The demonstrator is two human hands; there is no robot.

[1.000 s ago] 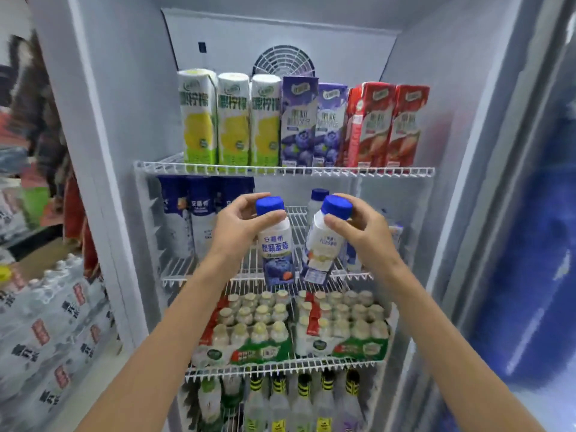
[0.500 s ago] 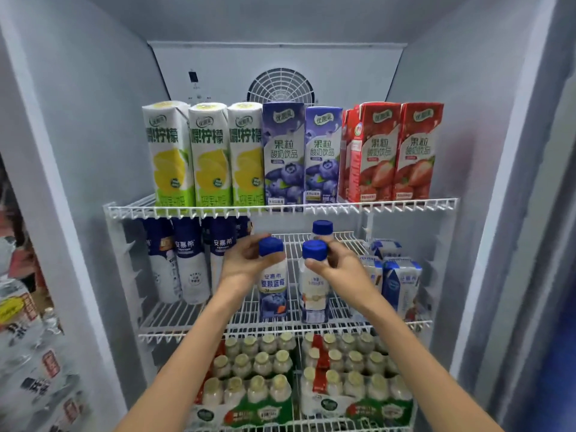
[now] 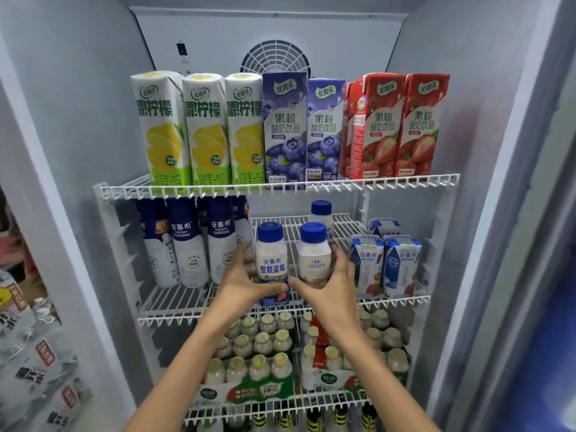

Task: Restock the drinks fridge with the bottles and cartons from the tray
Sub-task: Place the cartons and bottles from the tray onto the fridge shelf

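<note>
My left hand [image 3: 246,283] grips the blueberry bottle [image 3: 271,260], my right hand [image 3: 332,286] its twin bottle [image 3: 314,257] (both upright), the middle shelf [image 3: 187,302] directly beneath them.

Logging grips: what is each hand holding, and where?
Left hand grips one blue-capped bottle by its lower body; right hand grips the other bottle likewise.
</note>
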